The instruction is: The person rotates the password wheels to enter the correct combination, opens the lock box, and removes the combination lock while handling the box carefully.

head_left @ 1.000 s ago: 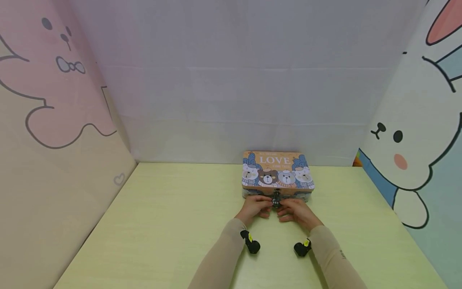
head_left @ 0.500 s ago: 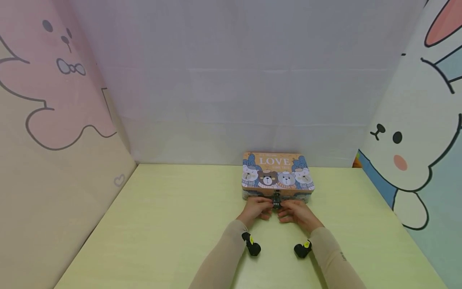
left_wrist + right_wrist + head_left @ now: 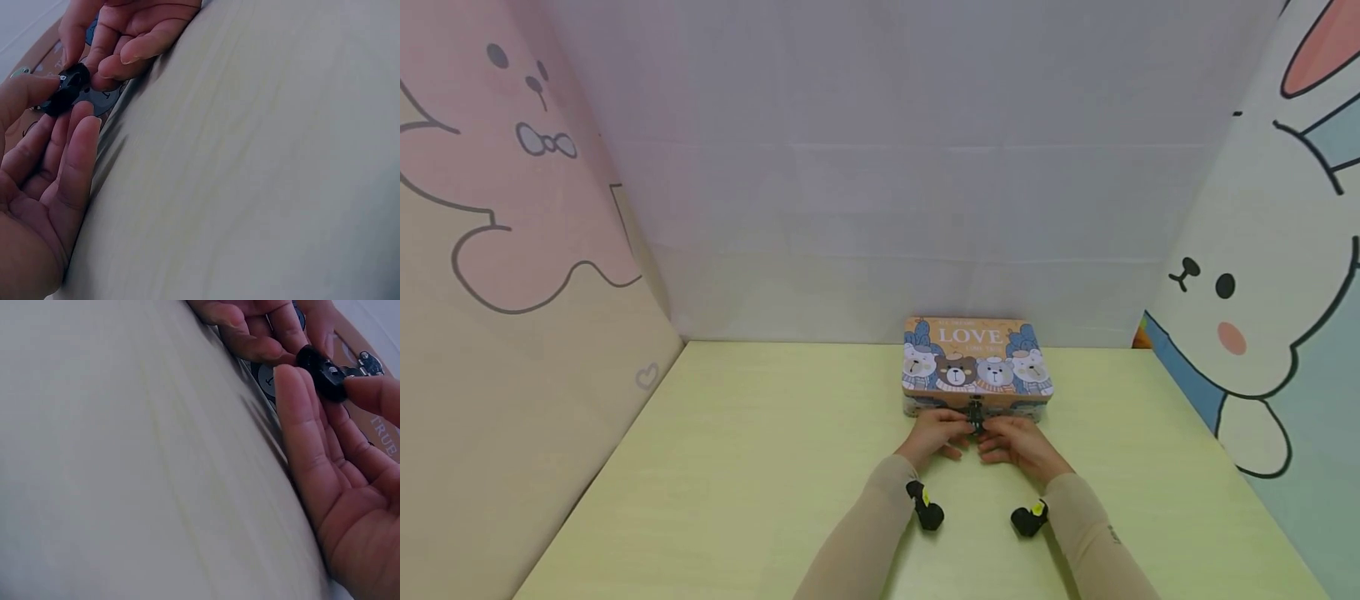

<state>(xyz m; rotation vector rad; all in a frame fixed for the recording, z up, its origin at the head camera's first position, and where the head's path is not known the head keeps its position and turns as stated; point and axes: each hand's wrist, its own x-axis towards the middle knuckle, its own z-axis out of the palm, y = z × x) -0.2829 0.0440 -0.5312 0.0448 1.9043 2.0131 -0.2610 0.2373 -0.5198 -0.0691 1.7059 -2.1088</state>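
Note:
A tin box (image 3: 977, 357) with a lid showing bears and the word LOVE stands closed at the back of the table. At its front clasp (image 3: 370, 364) hangs a small black combination padlock (image 3: 323, 373). My left hand (image 3: 936, 435) pinches the padlock from the left, its thumb on the body in the left wrist view. From the other side my right hand (image 3: 1021, 442) pinches the same padlock (image 3: 65, 90) between thumb and fingers. The fingers cover part of it, and its digits are too small to read.
The box stands near a pale back curtain (image 3: 880, 192) on a light yellow-green table (image 3: 760, 467). Printed cartoon panels (image 3: 1240, 333) flank both sides. A black wrist camera (image 3: 929, 515) sits under the left sleeve, another (image 3: 1028, 521) under the right.
My left hand has shifted slightly to the right, and the padlock appears turned a little, its dials less visible from the head view. The right hand and the box stay nearly in place.

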